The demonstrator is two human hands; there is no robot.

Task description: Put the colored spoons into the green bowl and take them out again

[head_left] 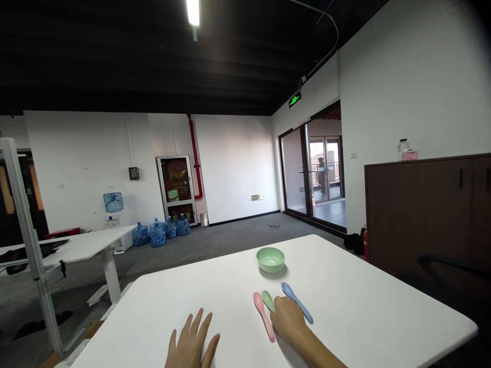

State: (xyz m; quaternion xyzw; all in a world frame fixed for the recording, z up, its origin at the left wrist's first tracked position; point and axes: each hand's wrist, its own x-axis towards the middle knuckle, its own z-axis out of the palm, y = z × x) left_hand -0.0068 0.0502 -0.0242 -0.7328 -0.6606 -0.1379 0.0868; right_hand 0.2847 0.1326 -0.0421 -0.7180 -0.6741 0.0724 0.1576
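Note:
My left hand (192, 341) rests over the near left part of the white table (230, 306) with its fingers spread and nothing in them. My right hand (288, 318) is closed around the handle of a green spoon (268, 300), whose bowl end shows past the knuckles; the handle and my fingertips are hidden. Just left of that hand lies a pink spoon (264, 317). A blue spoon (298, 302) slants along its right side. Beyond the spoons, a light green bowl (270, 260) stands upright, and no contents show inside it.
A brown cabinet (418, 214) stands to the right of the table. Another white table (95, 241) and a metal post (28, 220) are at the left. Several blue water bottles (157, 234) sit on the floor near the far wall. Glass doors (312, 168) stand at the back right.

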